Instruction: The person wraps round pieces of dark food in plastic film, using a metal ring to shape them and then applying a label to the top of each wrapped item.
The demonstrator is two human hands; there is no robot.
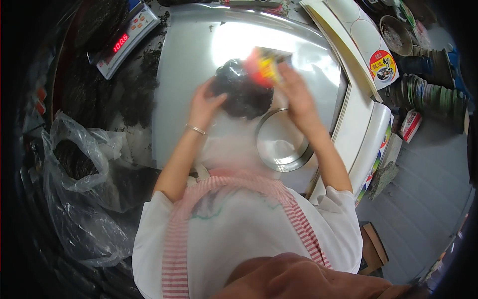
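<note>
Plainly, in the head view, the dark disc (248, 102) lies at the middle of the shiny sheet (174, 94), with the left hand (204, 105) at its left edge. That hand's thumb reaches onto the rim while its fingers curve around the side; whether they pinch the disc or merely steady it, I cannot tell. The right hand (299, 99) grasps a red and yellow piece, probably a label (263, 71), over the disc's upper right; both are blurred, and whether label and disc touch is unclear. The round ring (283, 168) stands just below the right hand, near the disc, and a bag (77, 187) holding more dark rounds sits at the far left. The disc, judging by its thin, crinkled, glossy look, should be light and brittle, liable to crack or shed flakes if squeezed; any clear film over it would make it slippery. Best to take it by opposite edges, with flat fingers spread underneath, rather than pinching one spot. The label seems light and thin, perhaps bendy, so a gentle hold at its outer edge, thumb against fingers, should do without creasing it.
</note>
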